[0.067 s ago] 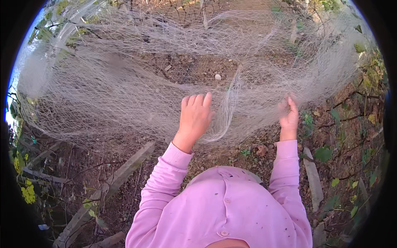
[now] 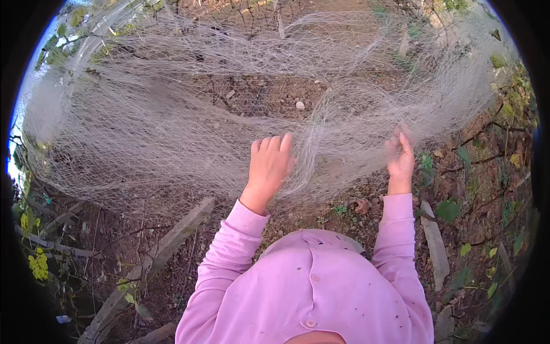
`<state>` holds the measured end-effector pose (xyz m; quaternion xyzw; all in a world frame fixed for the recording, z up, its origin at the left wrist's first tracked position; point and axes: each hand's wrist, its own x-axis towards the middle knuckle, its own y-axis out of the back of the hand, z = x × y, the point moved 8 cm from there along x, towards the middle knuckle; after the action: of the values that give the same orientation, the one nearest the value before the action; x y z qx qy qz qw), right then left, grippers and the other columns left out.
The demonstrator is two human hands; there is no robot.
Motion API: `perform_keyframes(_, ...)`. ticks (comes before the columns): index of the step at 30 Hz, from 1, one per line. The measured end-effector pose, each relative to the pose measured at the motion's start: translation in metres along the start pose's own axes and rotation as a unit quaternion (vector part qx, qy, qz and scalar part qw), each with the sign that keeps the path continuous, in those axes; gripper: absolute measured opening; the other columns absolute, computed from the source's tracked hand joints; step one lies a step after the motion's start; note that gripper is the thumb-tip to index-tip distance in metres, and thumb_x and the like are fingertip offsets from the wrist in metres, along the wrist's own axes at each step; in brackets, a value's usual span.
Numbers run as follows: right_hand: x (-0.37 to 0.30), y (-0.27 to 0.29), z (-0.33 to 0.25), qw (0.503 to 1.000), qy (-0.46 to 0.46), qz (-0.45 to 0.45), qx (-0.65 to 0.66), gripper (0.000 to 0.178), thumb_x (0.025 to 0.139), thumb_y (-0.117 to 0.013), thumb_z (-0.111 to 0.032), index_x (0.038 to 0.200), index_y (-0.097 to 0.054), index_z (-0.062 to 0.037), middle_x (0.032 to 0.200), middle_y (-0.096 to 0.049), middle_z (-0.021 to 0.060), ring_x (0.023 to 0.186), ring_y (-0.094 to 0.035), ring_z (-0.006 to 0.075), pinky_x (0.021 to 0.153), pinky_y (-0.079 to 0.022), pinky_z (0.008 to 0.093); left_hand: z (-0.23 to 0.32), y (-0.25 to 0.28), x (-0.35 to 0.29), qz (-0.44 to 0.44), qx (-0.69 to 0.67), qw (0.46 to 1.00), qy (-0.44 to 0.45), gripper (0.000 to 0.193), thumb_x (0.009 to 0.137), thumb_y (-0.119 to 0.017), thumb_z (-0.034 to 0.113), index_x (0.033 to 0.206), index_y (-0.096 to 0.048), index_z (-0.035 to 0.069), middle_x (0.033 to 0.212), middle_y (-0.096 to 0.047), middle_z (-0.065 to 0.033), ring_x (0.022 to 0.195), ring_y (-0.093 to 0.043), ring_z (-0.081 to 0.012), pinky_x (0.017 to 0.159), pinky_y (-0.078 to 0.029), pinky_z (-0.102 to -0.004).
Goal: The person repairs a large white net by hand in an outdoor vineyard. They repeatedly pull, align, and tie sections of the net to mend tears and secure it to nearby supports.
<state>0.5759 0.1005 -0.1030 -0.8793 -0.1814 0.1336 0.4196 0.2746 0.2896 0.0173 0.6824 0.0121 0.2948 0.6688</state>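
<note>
A wide, fine-meshed pale net (image 2: 160,132) hangs in loose layers across the view in front of me. My left hand (image 2: 267,166) is closed on the net near its lower edge, back of the hand up and knuckles pointing away. Just right of it, a thicker gathered fold of mesh runs downward. My right hand (image 2: 402,160) pinches the net farther right, its fingers curled and partly veiled by the mesh. Between the two hands the netting sags a little.
Through the mesh I see brown soil with a small white stone (image 2: 300,105). A wooden post (image 2: 166,246) lies slanting at lower left, another plank (image 2: 434,246) at lower right. Leafy vines (image 2: 448,211) and thin branches edge both sides.
The gathered fold beside my left hand has shifted slightly left and loosened. My left hand has dipped a little; my right hand is almost unmoved.
</note>
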Motion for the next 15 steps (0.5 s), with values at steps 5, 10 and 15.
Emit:
perform_keyframes(5,-0.019,-0.003,-0.035,0.994,0.101,-0.026,-0.017,0.048,0.094,-0.067,-0.007,0.139,-0.052,-0.0083,0.126,-0.061,0.0047,0.106,-0.061,0.0193,0.09,-0.052,0.038,0.006,-0.057,-0.036,-0.039,0.014,0.999,-0.032,0.051,0.083,-0.068,0.021,0.128,-0.052,0.005,0.101,-0.058,-0.0098,0.1,-0.058,-0.027,0.089,-0.045,-0.0418)
perform_keyframes(10,-0.069,-0.03,-0.094,0.921,0.289,0.065,-0.252,0.052,0.094,-0.065,-0.005,0.141,-0.043,0.001,0.137,-0.051,0.0114,0.127,-0.05,0.0241,0.104,-0.041,0.0371,-0.007,-0.065,-0.047,-0.014,0.006,0.999,-0.03,0.051,0.084,-0.068,0.02,0.129,-0.052,0.004,0.107,-0.059,-0.0116,0.103,-0.057,-0.0287,0.09,-0.045,-0.0413)
perform_keyframes(15,-0.166,-0.119,-0.143,0.686,0.607,-0.016,-0.4,0.035,0.097,-0.06,-0.006,0.13,-0.052,0.003,0.13,-0.054,0.0144,0.108,-0.054,0.0227,0.095,-0.044,0.0362,-0.009,-0.068,-0.044,-0.034,-0.017,0.999,-0.02,0.042,0.086,-0.065,0.022,0.123,-0.054,0.004,0.11,-0.06,-0.0117,0.106,-0.057,-0.0287,0.091,-0.044,-0.0421)
